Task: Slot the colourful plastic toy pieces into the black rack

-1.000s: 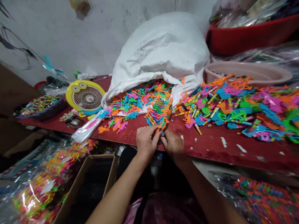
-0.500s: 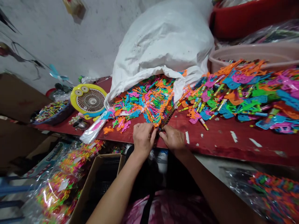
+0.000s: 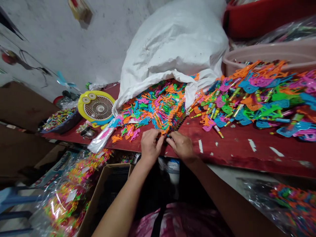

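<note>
My left hand (image 3: pixel 150 144) and my right hand (image 3: pixel 181 146) meet at the table's front edge, fingers bent and thumbs pointing toward each other. Both are closed in a pinch at the near end of a dark strip (image 3: pixel 181 122), along which small coloured plastic pieces stand in a row. An orange plastic piece (image 3: pixel 163 132) shows just beyond my left fingertips; what exactly the fingers grip is hidden. Behind the hands, a heap of small bright plastic pieces (image 3: pixel 148 107) spills from a white sack (image 3: pixel 172 42).
Coloured plastic toys with tubes (image 3: pixel 244 98) cover the table's right side, before a pink tub (image 3: pixel 269 52). On the left stand a yellow fan (image 3: pixel 97 108) and a basin of small pieces (image 3: pixel 61 123). Below are a cardboard box (image 3: pixel 97 191) and filled clear bags (image 3: pixel 66 197).
The view has shifted slightly, so the scene sits a little further right. My hands stay at the strip's near end, with the right fingers slightly closer to the left ones.
</note>
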`<state>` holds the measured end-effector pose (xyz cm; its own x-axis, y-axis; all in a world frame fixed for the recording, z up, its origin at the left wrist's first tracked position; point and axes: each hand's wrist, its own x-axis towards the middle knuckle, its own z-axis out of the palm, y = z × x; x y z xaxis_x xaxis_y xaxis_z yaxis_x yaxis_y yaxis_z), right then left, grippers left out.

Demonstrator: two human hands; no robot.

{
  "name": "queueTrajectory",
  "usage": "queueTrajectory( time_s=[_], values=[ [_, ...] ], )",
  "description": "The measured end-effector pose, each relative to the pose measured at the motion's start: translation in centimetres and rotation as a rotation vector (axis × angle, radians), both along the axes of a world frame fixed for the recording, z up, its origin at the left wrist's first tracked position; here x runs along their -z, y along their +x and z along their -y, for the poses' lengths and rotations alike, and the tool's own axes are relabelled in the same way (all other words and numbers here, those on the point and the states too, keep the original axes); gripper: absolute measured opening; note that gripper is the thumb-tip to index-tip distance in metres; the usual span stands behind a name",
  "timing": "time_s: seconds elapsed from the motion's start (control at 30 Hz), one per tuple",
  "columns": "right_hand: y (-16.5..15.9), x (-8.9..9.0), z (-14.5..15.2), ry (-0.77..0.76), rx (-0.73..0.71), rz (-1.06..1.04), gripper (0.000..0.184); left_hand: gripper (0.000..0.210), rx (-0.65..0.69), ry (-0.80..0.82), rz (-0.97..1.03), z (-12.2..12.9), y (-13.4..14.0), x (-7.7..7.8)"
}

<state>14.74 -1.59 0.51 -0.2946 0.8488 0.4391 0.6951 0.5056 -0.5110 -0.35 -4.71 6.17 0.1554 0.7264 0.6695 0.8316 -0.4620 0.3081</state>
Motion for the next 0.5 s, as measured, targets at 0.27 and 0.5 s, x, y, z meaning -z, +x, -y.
queueTrajectory(
  time_s=[0.27,0.5],
  values=[
    [-1.8,-1.0,-0.9,-0.098,0.052,0.067,0.018,0.009,-0.014,0.015,-0.020,-1.4,-1.4,0.4],
    [-2.7,0.1,-0.9,-0.120,0.068,-0.063,0.021,0.020,-0.137,0.049,0.037,-1.6,-1.6,1.4]
  ],
)
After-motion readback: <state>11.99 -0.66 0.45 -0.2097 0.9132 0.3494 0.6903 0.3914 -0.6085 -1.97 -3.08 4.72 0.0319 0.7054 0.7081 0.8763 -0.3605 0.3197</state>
